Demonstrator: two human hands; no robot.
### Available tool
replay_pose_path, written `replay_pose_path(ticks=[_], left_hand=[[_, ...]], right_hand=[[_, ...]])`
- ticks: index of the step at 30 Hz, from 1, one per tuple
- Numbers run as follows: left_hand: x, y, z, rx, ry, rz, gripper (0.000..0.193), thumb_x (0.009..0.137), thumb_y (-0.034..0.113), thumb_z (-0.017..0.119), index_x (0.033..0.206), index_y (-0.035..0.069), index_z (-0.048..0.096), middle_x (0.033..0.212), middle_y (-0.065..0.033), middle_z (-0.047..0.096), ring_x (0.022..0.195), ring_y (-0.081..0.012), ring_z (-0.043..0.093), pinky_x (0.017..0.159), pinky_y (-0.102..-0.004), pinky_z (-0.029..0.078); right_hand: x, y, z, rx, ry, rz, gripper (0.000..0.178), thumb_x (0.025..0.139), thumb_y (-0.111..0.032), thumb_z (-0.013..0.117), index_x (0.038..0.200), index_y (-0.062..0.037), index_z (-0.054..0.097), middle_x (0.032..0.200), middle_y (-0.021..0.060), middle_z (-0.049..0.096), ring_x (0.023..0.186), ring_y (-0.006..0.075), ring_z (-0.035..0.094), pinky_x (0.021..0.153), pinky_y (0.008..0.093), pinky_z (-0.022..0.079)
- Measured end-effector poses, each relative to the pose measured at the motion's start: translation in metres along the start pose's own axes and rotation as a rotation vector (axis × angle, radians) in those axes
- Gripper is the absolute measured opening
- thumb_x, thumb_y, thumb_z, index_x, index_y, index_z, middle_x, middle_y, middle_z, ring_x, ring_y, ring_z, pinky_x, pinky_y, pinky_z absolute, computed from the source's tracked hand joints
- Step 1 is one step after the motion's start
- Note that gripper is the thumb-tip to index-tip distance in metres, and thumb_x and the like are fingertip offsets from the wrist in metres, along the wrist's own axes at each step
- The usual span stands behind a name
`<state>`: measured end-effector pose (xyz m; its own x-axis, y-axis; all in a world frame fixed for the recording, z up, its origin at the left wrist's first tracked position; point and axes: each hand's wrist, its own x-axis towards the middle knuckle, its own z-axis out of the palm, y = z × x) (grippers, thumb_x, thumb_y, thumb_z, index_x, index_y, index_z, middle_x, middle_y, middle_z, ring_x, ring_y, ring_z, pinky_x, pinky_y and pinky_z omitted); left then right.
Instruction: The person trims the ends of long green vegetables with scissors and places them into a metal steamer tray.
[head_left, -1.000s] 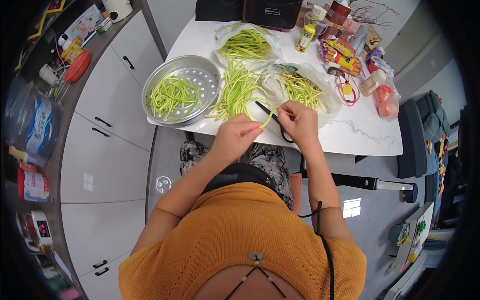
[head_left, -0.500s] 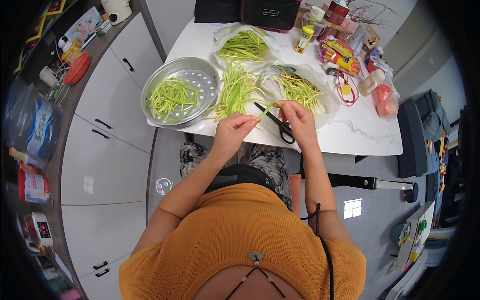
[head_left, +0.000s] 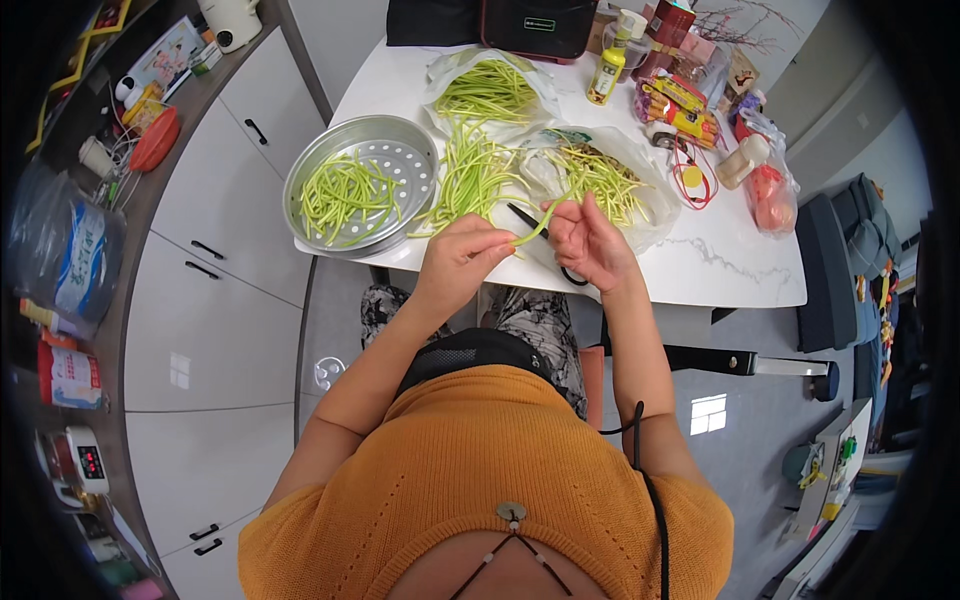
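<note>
My left hand [head_left: 462,262] pinches a green garlic scape [head_left: 533,233] between thumb and fingertips. The scape slants up to my right hand [head_left: 592,243], whose fingers are curled in at its far end, with one finger raised. Behind my right hand lie black scissors [head_left: 526,217], partly covered by it. A loose pile of long garlic scapes [head_left: 470,175] is on the table just beyond my hands. To the left, a round metal steamer pan with holes [head_left: 408,172] holds cut pieces of scape [head_left: 345,198].
Two plastic bags hold more scapes, one at the back [head_left: 490,90] and one to the right [head_left: 650,215]. A yellow bottle [head_left: 607,75], sausage packs [head_left: 680,110] and a red cord [head_left: 700,190] sit at the table's right. White cabinets [head_left: 215,290] stand left.
My right hand has turned and loosened, with one finger now raised and more of the palm showing. It covers more of the scissors. My left hand keeps its pinch nearly in place.
</note>
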<state>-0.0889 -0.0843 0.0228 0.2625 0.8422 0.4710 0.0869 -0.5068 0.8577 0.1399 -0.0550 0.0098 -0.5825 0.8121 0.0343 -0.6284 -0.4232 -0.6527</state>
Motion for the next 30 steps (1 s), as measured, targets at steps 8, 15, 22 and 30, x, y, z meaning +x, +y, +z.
replay_pose_path(ticks=[8, 15, 22, 30], left_hand=[[0.001, -0.003, -0.002, 0.009, -0.081, 0.003, 0.016, 0.08, 0.003, 0.067, 0.095, -0.001, 0.069, 0.08, -0.0053, 0.06, 0.073, -0.0123, 0.054, 0.065, -0.0235, 0.042], [0.003, -0.005, -0.003, -0.038, -0.064, -0.027, 0.015, 0.082, 0.004, 0.066, 0.096, -0.001, 0.068, 0.081, -0.0052, 0.06, 0.074, -0.0121, 0.054, 0.066, -0.023, 0.041], [-0.001, -0.008, 0.002, -0.125, -0.062, -0.059, 0.015, 0.083, 0.005, 0.066, 0.096, -0.001, 0.068, 0.082, -0.0043, 0.06, 0.076, -0.011, 0.053, 0.067, -0.0225, 0.041], [-0.004, -0.004, 0.008, -0.128, -0.106, -0.069, 0.015, 0.083, 0.005, 0.066, 0.096, -0.001, 0.068, 0.082, -0.0046, 0.06, 0.076, -0.0115, 0.054, 0.067, -0.0228, 0.041]], right_hand=[[0.006, -0.001, -0.005, 0.046, -0.194, 0.067, 0.049, 0.098, -0.045, 0.034, 0.113, -0.0032, 0.054, 0.071, 0.0038, 0.056, 0.047, 0.0052, 0.039, 0.039, 0.0186, 0.031], [-0.003, 0.0, 0.019, -0.241, -0.079, -0.05, 0.053, 0.086, -0.041, 0.062, 0.121, -0.0029, 0.053, 0.088, 0.0057, 0.064, 0.051, 0.0058, 0.043, 0.045, 0.0179, 0.035], [-0.008, 0.01, 0.031, -0.405, 0.131, -0.159, 0.042, 0.086, -0.032, 0.065, 0.114, -0.0006, 0.06, 0.082, 0.0014, 0.06, 0.053, 0.0053, 0.043, 0.046, 0.0179, 0.033], [-0.011, 0.011, 0.043, -0.827, 0.302, -0.355, 0.021, 0.089, -0.02, 0.062, 0.099, -0.0028, 0.069, 0.072, -0.0005, 0.057, 0.054, 0.004, 0.044, 0.048, 0.0174, 0.034]])
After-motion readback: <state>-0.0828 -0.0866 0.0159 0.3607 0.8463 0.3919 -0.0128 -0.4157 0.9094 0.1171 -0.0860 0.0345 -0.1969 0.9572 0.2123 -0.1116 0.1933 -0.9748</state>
